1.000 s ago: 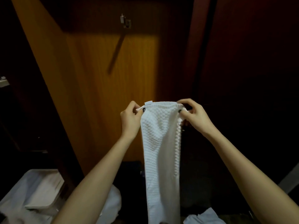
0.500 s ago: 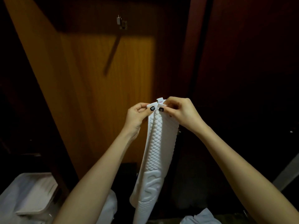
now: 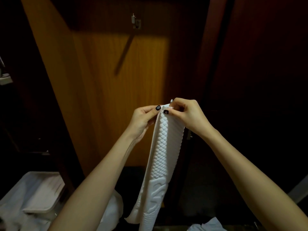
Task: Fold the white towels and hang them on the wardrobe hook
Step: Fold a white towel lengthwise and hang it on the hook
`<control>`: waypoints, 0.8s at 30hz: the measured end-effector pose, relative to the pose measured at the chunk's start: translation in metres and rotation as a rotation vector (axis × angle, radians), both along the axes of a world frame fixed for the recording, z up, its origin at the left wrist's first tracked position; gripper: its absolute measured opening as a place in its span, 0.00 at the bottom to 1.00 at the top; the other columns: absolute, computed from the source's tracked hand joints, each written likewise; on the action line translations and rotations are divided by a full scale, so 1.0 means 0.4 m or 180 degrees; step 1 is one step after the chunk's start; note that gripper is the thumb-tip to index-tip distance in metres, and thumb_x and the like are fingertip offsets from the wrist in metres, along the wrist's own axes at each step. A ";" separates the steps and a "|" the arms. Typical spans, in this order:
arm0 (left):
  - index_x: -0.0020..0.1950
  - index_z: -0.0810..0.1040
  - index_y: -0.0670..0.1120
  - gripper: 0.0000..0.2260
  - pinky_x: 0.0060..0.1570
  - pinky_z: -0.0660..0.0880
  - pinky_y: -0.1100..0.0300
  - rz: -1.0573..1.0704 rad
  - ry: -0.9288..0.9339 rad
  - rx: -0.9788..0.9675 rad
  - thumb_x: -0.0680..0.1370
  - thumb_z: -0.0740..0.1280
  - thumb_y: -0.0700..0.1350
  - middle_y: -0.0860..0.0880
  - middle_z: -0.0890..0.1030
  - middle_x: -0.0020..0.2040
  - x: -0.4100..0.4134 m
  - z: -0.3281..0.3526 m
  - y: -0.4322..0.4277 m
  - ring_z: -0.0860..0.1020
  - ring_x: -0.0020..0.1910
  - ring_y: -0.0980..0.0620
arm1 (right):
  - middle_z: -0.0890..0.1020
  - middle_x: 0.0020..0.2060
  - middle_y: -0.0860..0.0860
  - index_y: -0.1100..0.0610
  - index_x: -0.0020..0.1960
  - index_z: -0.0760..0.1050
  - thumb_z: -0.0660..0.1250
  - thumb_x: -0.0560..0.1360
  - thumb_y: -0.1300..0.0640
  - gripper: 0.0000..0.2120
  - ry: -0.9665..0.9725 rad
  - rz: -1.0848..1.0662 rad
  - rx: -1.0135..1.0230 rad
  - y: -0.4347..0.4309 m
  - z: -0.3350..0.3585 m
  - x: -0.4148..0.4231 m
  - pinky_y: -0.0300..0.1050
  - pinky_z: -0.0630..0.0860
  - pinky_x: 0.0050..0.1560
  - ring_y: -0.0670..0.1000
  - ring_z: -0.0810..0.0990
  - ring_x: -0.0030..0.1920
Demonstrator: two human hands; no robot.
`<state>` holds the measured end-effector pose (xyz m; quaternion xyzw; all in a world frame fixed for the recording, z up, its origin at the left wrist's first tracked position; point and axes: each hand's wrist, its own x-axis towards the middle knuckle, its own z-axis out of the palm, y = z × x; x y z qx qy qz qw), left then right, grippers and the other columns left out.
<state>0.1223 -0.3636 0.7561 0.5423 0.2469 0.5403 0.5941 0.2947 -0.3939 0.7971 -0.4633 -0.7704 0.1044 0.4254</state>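
- The hook sits at the upper centre of the frame, on the lit wooden wardrobe panel. It is well above your hands and a little to their left.
- The white towel hangs from your fingers as a narrow folded strip. Its long axis runs nearly vertical from mid-frame to the bottom edge, leaning slightly left as it falls.
- The towel's top end is the part nearest the hook. A small white tab pokes up there between your fingers, but it is too small to tell whether it is a hanging loop.
- Your left hand is closed in a pinch on the left side of the towel's top edge, with the thumb in front and its dark nail showing.
- Your right hand pinches the same top edge from the right, fingers curled over the corner. The two thumbs almost touch.
- Your left hand lies slightly nearer the line below the hook. I judge that lifting straight up and a touch leftward brings the top end to it. Keep both pinches tight so the fold does not fall open on the way.
- A pile of white cloth lies at the lower left, and another white piece shows at the bottom right, so more towels likely remain.
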 end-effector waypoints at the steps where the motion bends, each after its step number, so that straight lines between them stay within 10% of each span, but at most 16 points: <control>1: 0.57 0.81 0.40 0.12 0.50 0.78 0.59 -0.0057 -0.0002 0.0021 0.74 0.68 0.40 0.43 0.84 0.52 -0.002 0.004 -0.004 0.81 0.51 0.48 | 0.81 0.37 0.50 0.58 0.42 0.79 0.70 0.76 0.54 0.08 -0.0004 0.0001 0.0054 0.003 0.004 -0.002 0.39 0.73 0.39 0.45 0.78 0.39; 12: 0.64 0.76 0.40 0.17 0.57 0.76 0.58 0.0281 0.0153 0.0529 0.75 0.68 0.35 0.45 0.82 0.58 0.027 -0.015 -0.022 0.79 0.60 0.49 | 0.73 0.49 0.45 0.53 0.41 0.79 0.73 0.72 0.50 0.07 -0.0252 -0.0077 0.0213 0.045 0.011 -0.004 0.46 0.70 0.54 0.46 0.69 0.55; 24: 0.56 0.69 0.52 0.16 0.43 0.80 0.57 0.0794 0.0479 0.0878 0.76 0.67 0.34 0.47 0.82 0.49 0.007 0.061 0.017 0.82 0.46 0.54 | 0.79 0.38 0.48 0.56 0.41 0.71 0.74 0.73 0.54 0.12 -0.0161 -0.0076 -0.0574 0.017 0.041 0.120 0.47 0.76 0.38 0.46 0.79 0.38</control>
